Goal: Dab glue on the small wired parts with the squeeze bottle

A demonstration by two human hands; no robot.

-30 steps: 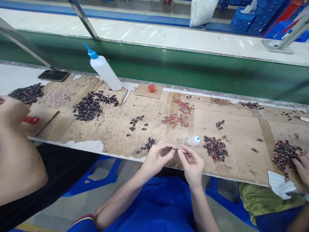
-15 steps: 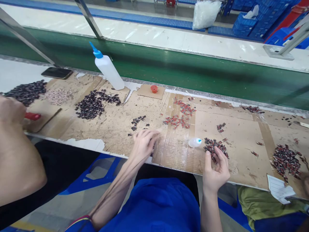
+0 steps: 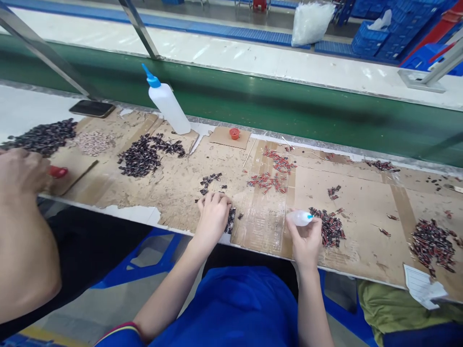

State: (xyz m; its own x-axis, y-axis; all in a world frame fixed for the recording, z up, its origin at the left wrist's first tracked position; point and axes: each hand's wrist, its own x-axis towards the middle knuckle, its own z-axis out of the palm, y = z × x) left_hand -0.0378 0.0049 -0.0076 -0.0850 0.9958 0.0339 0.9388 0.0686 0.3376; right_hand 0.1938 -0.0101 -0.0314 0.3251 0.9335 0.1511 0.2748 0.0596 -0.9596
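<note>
The grip of the right hand [image 3: 306, 241] is closed on the small blue-tipped bottle [image 3: 298, 218], just beside the red-and-black pile [image 3: 332, 231] on the worktop [image 3: 361, 246]. The left hand [image 3: 214, 217] curls over small black pieces [image 3: 230, 221]; whether its grip holds any, I cannot tell.

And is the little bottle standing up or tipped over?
Tipped. The little bottle lies sideways in the right hand, its blue tip pointing toward the dark-and-red pile.
</note>
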